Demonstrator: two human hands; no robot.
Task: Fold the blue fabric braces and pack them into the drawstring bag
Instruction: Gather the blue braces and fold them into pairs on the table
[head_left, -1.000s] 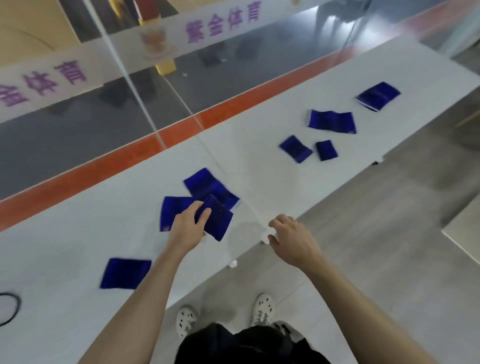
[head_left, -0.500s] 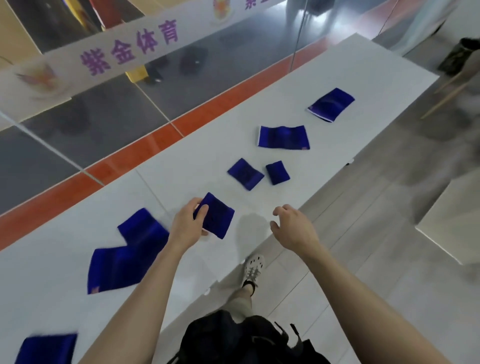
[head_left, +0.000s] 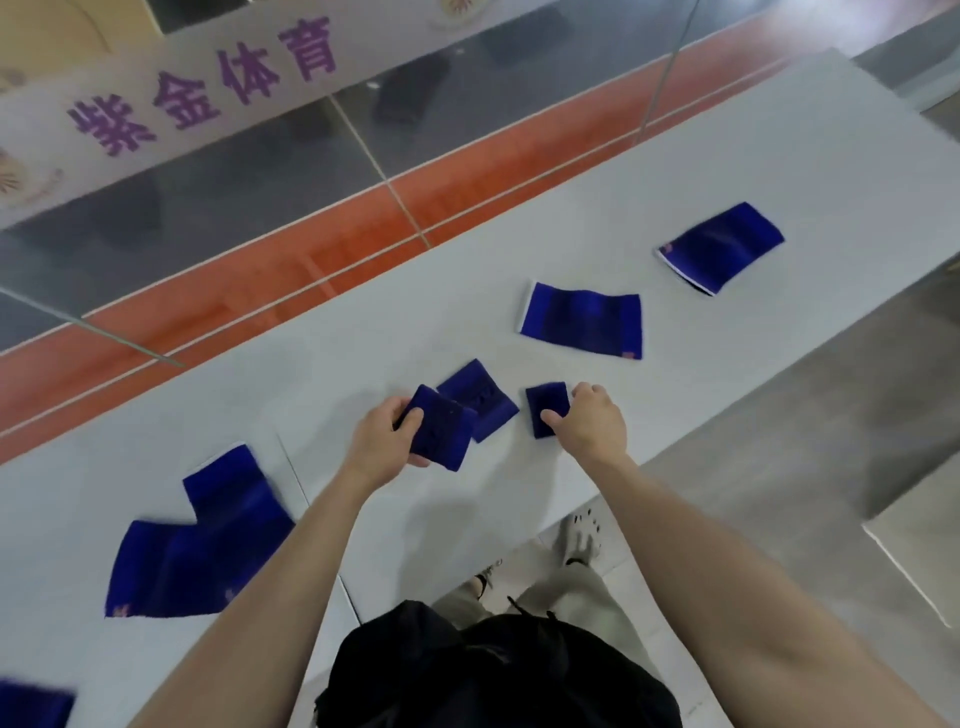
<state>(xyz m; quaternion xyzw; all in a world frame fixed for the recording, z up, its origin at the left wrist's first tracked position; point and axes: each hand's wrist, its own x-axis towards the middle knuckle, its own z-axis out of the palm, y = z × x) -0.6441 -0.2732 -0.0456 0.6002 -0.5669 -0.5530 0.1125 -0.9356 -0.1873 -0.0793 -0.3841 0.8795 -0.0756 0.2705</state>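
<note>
My left hand (head_left: 385, 446) grips a folded blue brace (head_left: 443, 430) just above the white table (head_left: 727, 171). Right behind it lies a second small folded brace (head_left: 483, 397). My right hand (head_left: 589, 423) pinches a third small folded brace (head_left: 545, 413) that lies on the table, thumb on top of it. Two larger flat braces lie farther right, one (head_left: 582, 319) in the middle and one (head_left: 722, 247) near the far end. Two overlapping flat braces (head_left: 208, 545) lie at the left. No drawstring bag is in view.
Another blue piece (head_left: 31, 706) shows at the bottom left corner. The table's near edge (head_left: 675, 447) runs diagonally past my right hand, with grey floor below. A glass wall with an orange strip (head_left: 311, 249) borders the table's far side. A black bag (head_left: 493, 670) hangs at my waist.
I have stepped right along the table with the folded brace in my left hand. My right hand went from hanging free at the table edge to pinching the small brace.
</note>
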